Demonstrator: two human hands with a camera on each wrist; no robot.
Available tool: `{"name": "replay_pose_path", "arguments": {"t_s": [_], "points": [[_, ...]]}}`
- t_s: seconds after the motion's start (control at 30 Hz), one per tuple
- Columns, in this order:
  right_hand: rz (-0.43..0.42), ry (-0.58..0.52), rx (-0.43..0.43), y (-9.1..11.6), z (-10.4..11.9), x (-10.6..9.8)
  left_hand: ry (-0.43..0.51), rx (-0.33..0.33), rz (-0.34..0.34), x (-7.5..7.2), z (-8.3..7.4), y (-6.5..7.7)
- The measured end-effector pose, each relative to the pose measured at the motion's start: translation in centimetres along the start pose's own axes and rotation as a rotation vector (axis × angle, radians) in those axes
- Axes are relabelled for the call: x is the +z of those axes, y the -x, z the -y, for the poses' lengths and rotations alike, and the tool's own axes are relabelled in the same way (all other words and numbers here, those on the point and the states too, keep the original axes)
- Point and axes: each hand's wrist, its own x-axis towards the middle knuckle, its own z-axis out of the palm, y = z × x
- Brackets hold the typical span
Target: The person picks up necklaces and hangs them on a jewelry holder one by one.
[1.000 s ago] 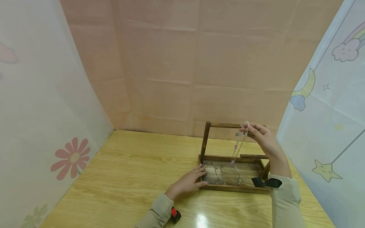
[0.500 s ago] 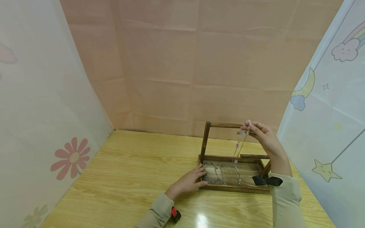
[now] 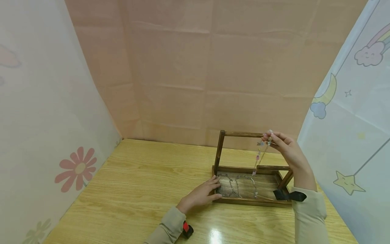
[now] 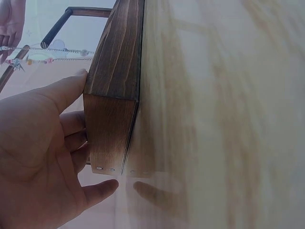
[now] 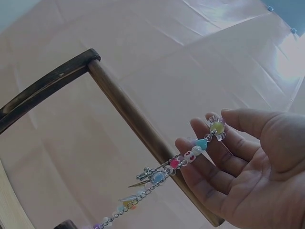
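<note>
My right hand [image 3: 287, 147] pinches a beaded necklace [image 3: 257, 157] between thumb and fingers, beside the top bar of a dark wooden jewelry stand [image 3: 220, 152]. The necklace hangs in a narrow loop above the stand's tray. In the right wrist view, its colourful beads and candy-shaped charm [image 5: 217, 128] lie along the fingers, and silver chain runs down in front of the bar [image 5: 128, 109]. My left hand [image 3: 199, 195] rests on the tray's left end, its fingers over the end wall. In the left wrist view, those fingers [image 4: 74, 88] touch the wood at the corner.
Two silver chain necklaces, one at the left [image 3: 233, 186] and one in the middle [image 3: 255, 186], lie in the tray. A shorter bar [image 3: 272, 167] juts over the tray's right part. The stand sits on a wood-grain table [image 3: 137, 189] with cloth walls around it.
My right hand has shifted slightly to the right, carrying the necklace along; its lower end has moved right over the tray. The left hand and the stand stay put.
</note>
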Motion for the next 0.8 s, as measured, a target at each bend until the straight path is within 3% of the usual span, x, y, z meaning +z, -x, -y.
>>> {"name": "replay_pose_path", "arguments": {"t_s": [0.27, 0.8], "points": [[-0.019, 0.036, 0.003, 0.6, -0.1, -0.9, -0.001, -0.006, 0.005, 0.0, 0.0, 0.1], [-0.075, 0.003, 0.025, 1.7, -0.2, -2.1, 0.013, -0.008, 0.012, 0.0, 0.1, 0.2]]}}
